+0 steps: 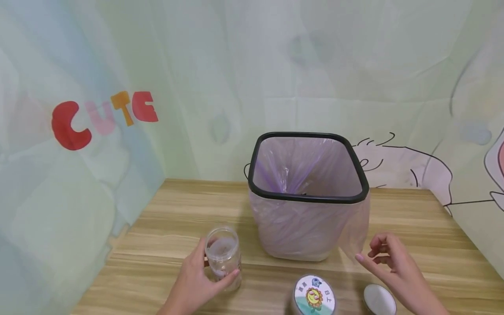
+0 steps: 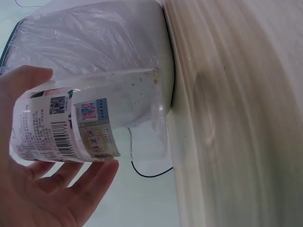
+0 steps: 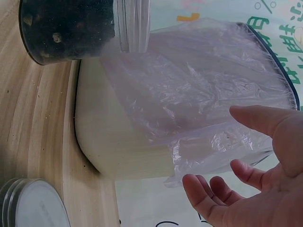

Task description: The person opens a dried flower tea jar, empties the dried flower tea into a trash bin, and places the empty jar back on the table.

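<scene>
My left hand (image 1: 197,273) grips a clear plastic jar (image 1: 223,258) around its side, thumb in front. It stands upright and lidless, its base close over the table; in the left wrist view its printed label (image 2: 61,125) and a few specks inside show. My right hand (image 1: 397,267) holds nothing, its fingers loosely bent and apart, beside the hanging edge of a pale purple bin liner (image 3: 189,90). That liner covers a light waste bin (image 3: 123,142) with a black rim (image 1: 307,197). Nearer me is a jar with a sunflower-printed top (image 1: 315,297).
A round white lid-like piece (image 1: 379,299) with a ribbed side lies below my right hand. The jar beside the bin (image 3: 66,33) shows dark contents. Behind the wooden table (image 1: 189,205) hangs a printed cloth backdrop (image 1: 220,78).
</scene>
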